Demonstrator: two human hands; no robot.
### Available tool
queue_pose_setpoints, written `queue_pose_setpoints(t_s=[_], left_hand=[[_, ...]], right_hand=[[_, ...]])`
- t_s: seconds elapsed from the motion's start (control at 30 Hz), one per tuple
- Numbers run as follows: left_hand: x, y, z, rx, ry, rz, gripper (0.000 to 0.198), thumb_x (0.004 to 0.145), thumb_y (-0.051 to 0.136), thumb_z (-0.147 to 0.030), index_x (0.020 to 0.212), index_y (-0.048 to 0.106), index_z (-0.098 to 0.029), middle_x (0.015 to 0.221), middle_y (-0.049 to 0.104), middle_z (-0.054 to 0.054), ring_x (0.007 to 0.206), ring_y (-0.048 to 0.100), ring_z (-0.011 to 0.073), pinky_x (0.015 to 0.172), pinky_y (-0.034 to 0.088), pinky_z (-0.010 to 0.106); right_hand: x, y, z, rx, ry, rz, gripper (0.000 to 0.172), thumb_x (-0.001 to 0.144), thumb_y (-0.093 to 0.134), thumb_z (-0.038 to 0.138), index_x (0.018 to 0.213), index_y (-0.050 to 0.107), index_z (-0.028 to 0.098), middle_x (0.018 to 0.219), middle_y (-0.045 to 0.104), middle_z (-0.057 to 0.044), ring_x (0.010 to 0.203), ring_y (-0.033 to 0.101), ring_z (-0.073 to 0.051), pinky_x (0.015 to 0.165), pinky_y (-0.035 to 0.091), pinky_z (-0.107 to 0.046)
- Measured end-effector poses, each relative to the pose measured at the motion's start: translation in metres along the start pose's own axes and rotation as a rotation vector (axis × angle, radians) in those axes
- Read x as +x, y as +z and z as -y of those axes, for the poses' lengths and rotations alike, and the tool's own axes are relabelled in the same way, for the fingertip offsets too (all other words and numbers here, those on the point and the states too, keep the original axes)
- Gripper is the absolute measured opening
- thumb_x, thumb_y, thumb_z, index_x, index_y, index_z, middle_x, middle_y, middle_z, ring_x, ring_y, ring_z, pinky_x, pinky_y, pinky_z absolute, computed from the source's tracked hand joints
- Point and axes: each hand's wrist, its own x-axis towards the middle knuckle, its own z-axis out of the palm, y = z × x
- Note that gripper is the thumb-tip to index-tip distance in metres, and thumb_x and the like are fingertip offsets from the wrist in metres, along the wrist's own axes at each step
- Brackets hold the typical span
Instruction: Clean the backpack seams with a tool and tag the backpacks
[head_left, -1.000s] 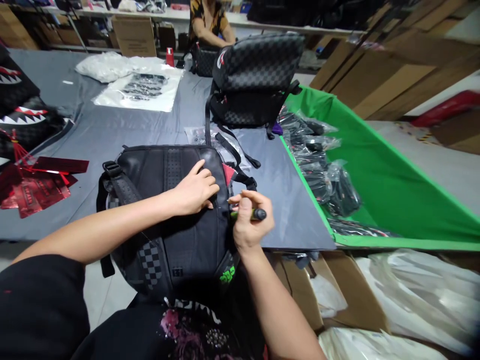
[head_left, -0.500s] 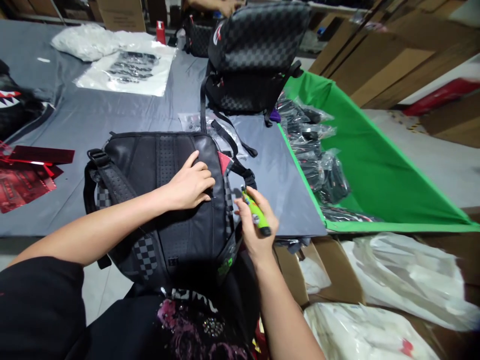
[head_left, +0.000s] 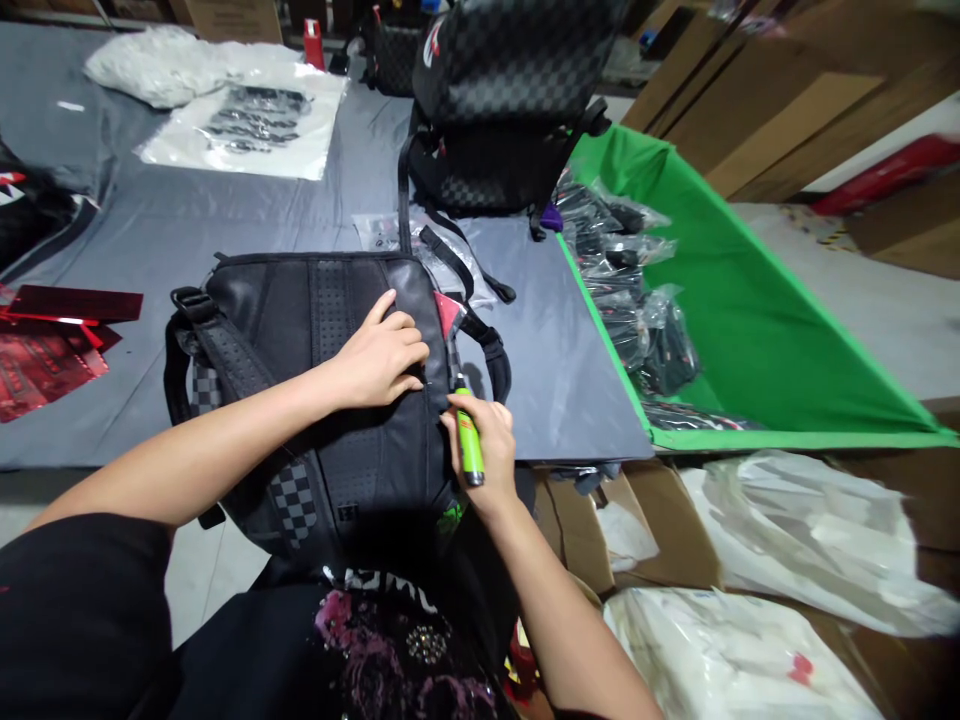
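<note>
A black backpack (head_left: 322,330) lies back-up at the near edge of the grey table (head_left: 547,360), its checkered straps toward me. My left hand (head_left: 382,352) rests on its upper right panel, fingers curled and pinching at a seam. My right hand (head_left: 480,450) is closed around a green lighter (head_left: 470,445), held upright with its tip close to the spot my left fingers pinch. A red tag (head_left: 448,310) sticks out at the backpack's right edge.
A second checkered backpack (head_left: 510,100) stands at the back of the table. A green bin (head_left: 750,330) with bagged black items sits on the right. Red shiny tags (head_left: 45,340) lie at the left; plastic bags (head_left: 240,120) at the back; cardboard boxes (head_left: 660,530) below right.
My right hand turned the green lighter from lying sideways to upright and brought it left toward the seam at my left fingers. The view tilted down slightly.
</note>
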Motion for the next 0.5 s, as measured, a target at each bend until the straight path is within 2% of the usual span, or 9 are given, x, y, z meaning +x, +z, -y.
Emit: queue_pose_setpoints(t_s=[0.07, 0.13, 0.23, 0.3, 0.4, 0.5], left_hand=[[0.0, 0.0, 0.0, -0.01, 0.0, -0.008, 0.016, 0.081, 0.065, -0.032, 0.087, 0.069, -0.018, 0.084, 0.067, 0.006, 0.102, 0.056, 0.0277, 0.114, 0.022, 0.067], [-0.004, 0.002, -0.002, -0.035, -0.009, -0.035, 0.016, 0.081, 0.066, -0.03, 0.09, 0.069, -0.017, 0.089, 0.067, 0.007, 0.105, 0.056, 0.0284, 0.115, 0.021, 0.067], [-0.014, 0.009, -0.013, -0.085, 0.028, -0.091, 0.019, 0.084, 0.062, -0.025, 0.101, 0.067, -0.018, 0.11, 0.067, 0.01, 0.12, 0.051, 0.0294, 0.115, 0.022, 0.066], [-0.022, 0.016, -0.022, -0.106, 0.087, -0.117, 0.018, 0.087, 0.06, -0.024, 0.102, 0.067, -0.02, 0.117, 0.066, 0.009, 0.124, 0.049, 0.0284, 0.115, 0.024, 0.065], [-0.027, 0.026, -0.031, -0.085, 0.101, -0.148, 0.012, 0.09, 0.057, -0.023, 0.091, 0.068, -0.022, 0.107, 0.07, 0.005, 0.117, 0.054, 0.0252, 0.113, 0.028, 0.062], [-0.026, 0.03, -0.033, -0.042, 0.105, -0.184, 0.017, 0.092, 0.051, -0.019, 0.084, 0.067, -0.021, 0.096, 0.071, 0.003, 0.106, 0.058, 0.0219, 0.112, 0.031, 0.059]], right_hand=[[-0.004, -0.005, 0.001, 0.028, 0.023, -0.054, 0.022, 0.091, 0.06, 0.02, 0.112, 0.059, 0.025, 0.092, 0.071, -0.002, 0.085, 0.064, -0.018, 0.086, 0.046, -0.037], [-0.006, -0.007, 0.002, 0.045, 0.048, -0.053, 0.023, 0.09, 0.06, 0.022, 0.112, 0.06, 0.025, 0.091, 0.071, -0.002, 0.085, 0.065, -0.019, 0.087, 0.047, -0.038], [-0.004, -0.003, 0.004, 0.073, 0.137, -0.067, 0.02, 0.09, 0.06, 0.026, 0.11, 0.061, 0.025, 0.094, 0.071, -0.003, 0.088, 0.065, -0.02, 0.087, 0.049, -0.039], [-0.003, 0.0, 0.007, 0.086, 0.202, -0.095, 0.02, 0.091, 0.06, 0.029, 0.11, 0.061, 0.025, 0.1, 0.07, -0.004, 0.09, 0.065, -0.02, 0.086, 0.051, -0.039], [-0.001, 0.001, 0.013, 0.112, 0.204, -0.112, 0.02, 0.091, 0.06, 0.029, 0.11, 0.061, 0.024, 0.1, 0.07, -0.005, 0.089, 0.066, -0.02, 0.086, 0.052, -0.039], [0.002, -0.003, 0.017, 0.164, 0.174, -0.086, 0.018, 0.089, 0.062, 0.028, 0.107, 0.064, 0.024, 0.098, 0.072, -0.004, 0.09, 0.067, -0.02, 0.089, 0.052, -0.039]])
